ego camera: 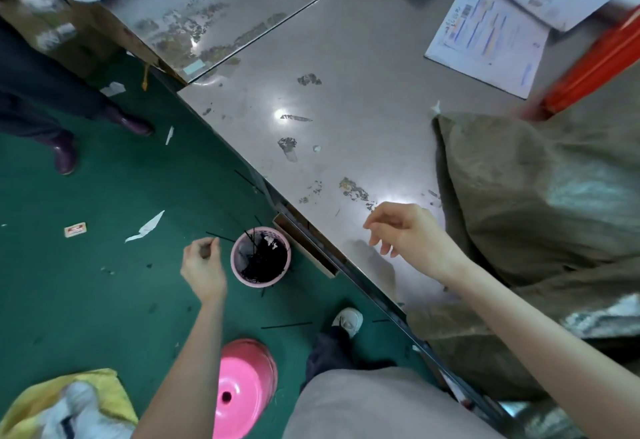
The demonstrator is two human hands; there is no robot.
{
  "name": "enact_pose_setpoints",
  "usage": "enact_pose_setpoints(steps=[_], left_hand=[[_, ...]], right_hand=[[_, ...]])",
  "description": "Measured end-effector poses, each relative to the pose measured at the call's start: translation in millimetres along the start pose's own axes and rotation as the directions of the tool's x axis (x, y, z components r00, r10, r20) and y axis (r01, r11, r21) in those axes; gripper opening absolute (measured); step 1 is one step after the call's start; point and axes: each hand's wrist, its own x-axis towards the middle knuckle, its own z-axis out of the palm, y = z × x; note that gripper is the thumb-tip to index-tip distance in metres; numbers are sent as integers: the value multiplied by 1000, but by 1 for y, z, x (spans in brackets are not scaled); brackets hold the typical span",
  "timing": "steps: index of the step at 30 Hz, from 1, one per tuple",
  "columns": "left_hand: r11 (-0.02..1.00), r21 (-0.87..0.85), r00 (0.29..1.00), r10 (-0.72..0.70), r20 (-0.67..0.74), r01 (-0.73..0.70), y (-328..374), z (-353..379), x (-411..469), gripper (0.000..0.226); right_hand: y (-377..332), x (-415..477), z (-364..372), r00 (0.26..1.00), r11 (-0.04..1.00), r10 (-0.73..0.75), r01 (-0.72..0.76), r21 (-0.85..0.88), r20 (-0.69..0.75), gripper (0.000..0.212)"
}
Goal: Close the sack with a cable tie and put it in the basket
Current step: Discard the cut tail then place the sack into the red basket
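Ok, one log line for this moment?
left hand: pinching cable tie beside pink cup | right hand: empty over table | sack: untied

1. A scuffed steel table, its finish worn in patches, carried a bulky grey-brown woven sack at its right side.
2. A printed paper form lay near the far right corner, just beside an orange crate.
3. Below, a green floor held a small pink basket of black cable ties by the table's edge.
4. A loose black cable tie, torn white paper scraps, an overturned pink stool and a yellow cloth bundle lay on the floor.
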Motion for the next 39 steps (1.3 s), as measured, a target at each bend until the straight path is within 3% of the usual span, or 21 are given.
enact_pose_setpoints(steps=[9, 15, 22, 26, 30, 33, 39], left_hand=[[997, -74, 988, -3, 156, 15, 17, 9, -14, 11], [942, -335, 971, 78, 227, 2, 91, 6, -60, 14], [890, -454, 883, 249, 398, -46, 168, 8, -122, 16], [860, -509, 765, 354, 537, -41, 208, 13, -161, 16], [822, -564, 608, 489, 625, -82, 246, 27, -204, 20], [779, -609, 480, 596, 643, -151, 270, 34, -230, 16], [620, -701, 214, 783, 584, -354, 306, 46, -283, 17]], right_hand=[[-2, 5, 3, 1000, 1000, 10, -11, 17, 14, 13], [-2, -2, -2, 1000, 999, -3, 3, 47, 7, 13], [-3, -37, -38, 978, 994, -94, 103, 39, -187, 12], [-3, -72, -67, 926, 984, -165, 180, 12, -338, 10], [1, -113, -102, 821, 954, -299, 264, -142, -485, 7], [10, -143, -123, 745, 917, -394, 278, -286, -538, 8], [40, -206, -156, 565, 905, -420, 199, -377, -710, 11]])
